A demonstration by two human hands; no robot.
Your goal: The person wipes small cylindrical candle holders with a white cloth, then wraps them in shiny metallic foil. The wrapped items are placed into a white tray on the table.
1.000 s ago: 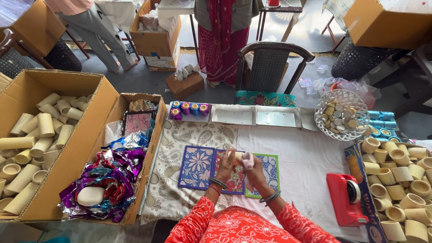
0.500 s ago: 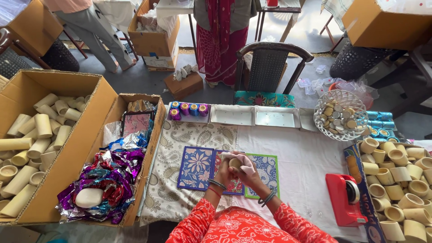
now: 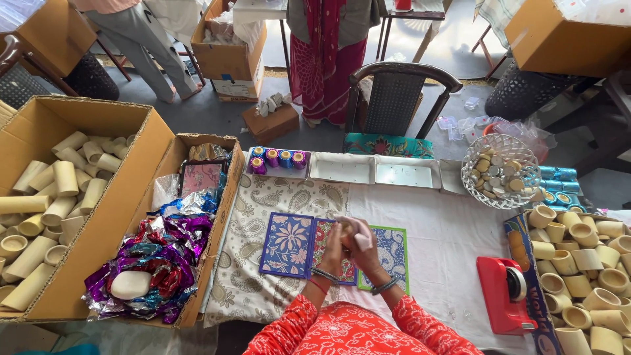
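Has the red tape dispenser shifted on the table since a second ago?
No. The red tape dispenser sits in the same spot beside the box of cups, right of both hands.

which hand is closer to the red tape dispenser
Right. The right hand is up and to the left of the red tape dispenser, across bare cloth. The left hand sits pressed against it on the far side, farther off.
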